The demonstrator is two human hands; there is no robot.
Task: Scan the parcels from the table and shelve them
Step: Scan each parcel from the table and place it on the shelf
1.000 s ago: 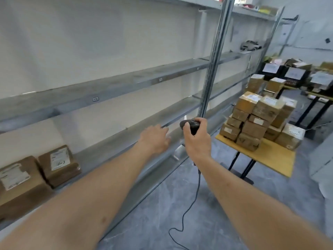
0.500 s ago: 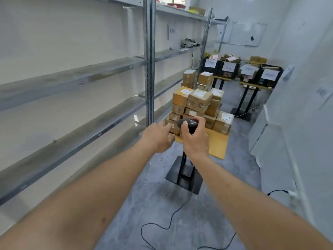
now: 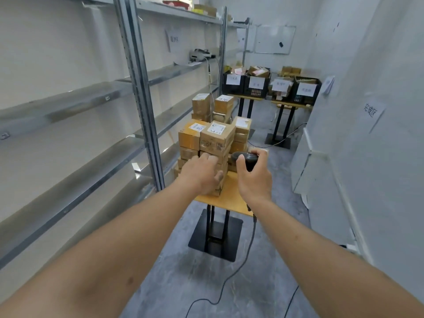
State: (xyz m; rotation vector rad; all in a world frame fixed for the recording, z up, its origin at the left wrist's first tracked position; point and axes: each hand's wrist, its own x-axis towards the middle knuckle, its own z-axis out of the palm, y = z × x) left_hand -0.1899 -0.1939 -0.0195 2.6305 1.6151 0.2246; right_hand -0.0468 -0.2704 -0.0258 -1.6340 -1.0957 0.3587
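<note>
A: Status on the parcels [image 3: 213, 143]?

B: Stacked several layers high on the small wooden desk [image 3: 231, 198], just beside the shelf upright [image 3: 142, 99]. Top layer has white labels facing up. More boxes behind the front stack.

A: Handling?

B: My read: taped cardboard, stiff, probably light to moderate. Not slippery. The stack looks loose, so pulling a mid-layer box could topple the ones above. Take a top box first, fingers on opposite side faces, label kept up for the scan.

A: Left hand?

B: Left hand [image 3: 202, 173] is stretched out in front of the stack at about mid-height, palm down, fingers relaxed and slightly spread, holding nothing. Can't tell if it touches the cardboard.

A: Right?

B: Right hand [image 3: 253, 177] is on the far side of the stack from the upright, level with the left. Its grip is wrapped round the black scanner [image 3: 244, 157], thumb across the head. Cable [image 3: 231, 274] drops from it to the floor below the desk.

A: Shelf space?

B: The shelves [image 3: 68, 106] beside the upright show bare metal in this view.
</note>
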